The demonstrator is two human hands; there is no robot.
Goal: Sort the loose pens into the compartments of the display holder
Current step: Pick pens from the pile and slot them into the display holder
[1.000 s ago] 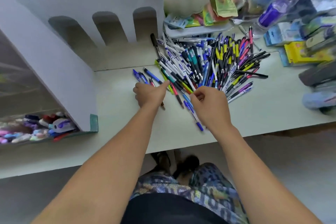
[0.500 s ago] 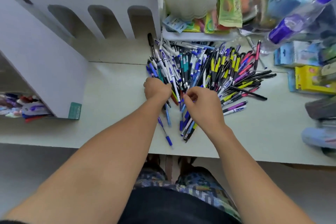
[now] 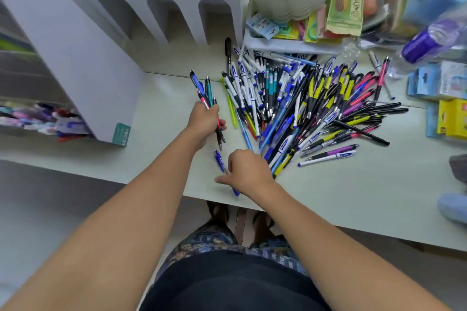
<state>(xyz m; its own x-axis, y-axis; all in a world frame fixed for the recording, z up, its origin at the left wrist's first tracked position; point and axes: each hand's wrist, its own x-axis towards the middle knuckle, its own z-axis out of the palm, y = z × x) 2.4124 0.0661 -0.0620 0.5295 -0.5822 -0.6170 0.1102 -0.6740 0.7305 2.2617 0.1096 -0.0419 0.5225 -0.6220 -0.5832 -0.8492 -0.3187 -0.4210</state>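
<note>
A big heap of loose pens (image 3: 303,106) in white, blue, black, yellow and pink fans out over the pale table (image 3: 341,184). My left hand (image 3: 203,121) grips a bundle of several pens (image 3: 203,91), blue, teal and red, left of the heap. My right hand (image 3: 246,171) is lower, near the table's front edge, and pinches a single blue pen (image 3: 222,163) lying there. The white display holder (image 3: 151,7) with three arched compartments stands at the back left.
A white side panel (image 3: 83,70) slants down left of the holder, with a tray of small coloured items (image 3: 43,118) behind it. Packets, boxes and a purple-capped bottle (image 3: 429,40) crowd the back right. The table's front edge runs just under my right hand.
My left hand has lifted a bundle of pens out of the heap and moved left. My right hand has slid back toward the front edge onto a single blue pen.
</note>
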